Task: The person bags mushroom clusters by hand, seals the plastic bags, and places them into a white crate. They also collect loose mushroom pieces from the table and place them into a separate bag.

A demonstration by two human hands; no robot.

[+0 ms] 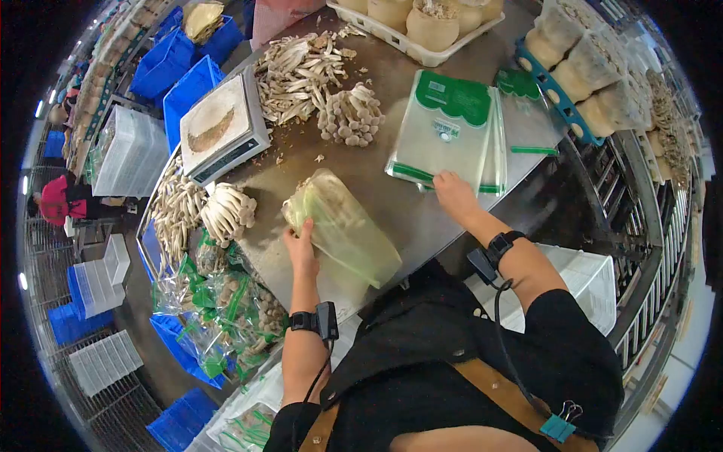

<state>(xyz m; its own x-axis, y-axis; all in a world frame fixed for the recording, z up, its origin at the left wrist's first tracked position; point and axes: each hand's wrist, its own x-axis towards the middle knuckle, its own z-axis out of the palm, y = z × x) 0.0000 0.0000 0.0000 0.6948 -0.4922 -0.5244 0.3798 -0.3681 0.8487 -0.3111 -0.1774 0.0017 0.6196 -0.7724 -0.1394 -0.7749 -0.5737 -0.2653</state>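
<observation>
My left hand (303,247) is closed on a pale yellow-green see-through plastic bag (354,237), its thumb on the outside. Mushrooms show through the bag's far end, while the near end lies loose over the table edge. At the right, my right hand (454,196) pinches the lower edge of a stack of clear packaging bags (422,143) with green printed tops and green strips. A cluster of mushrooms (351,115) sits beyond the left hand, and a white bunch (227,214) lies to its left.
A weighing scale (224,124) stands at the left of the metal table (403,207), beside a heap of loose mushrooms (294,79). Packed mushroom bags (233,309) fill a blue crate at lower left. A white tray of jars (422,51) stands at the back. Another person (64,200) is far left.
</observation>
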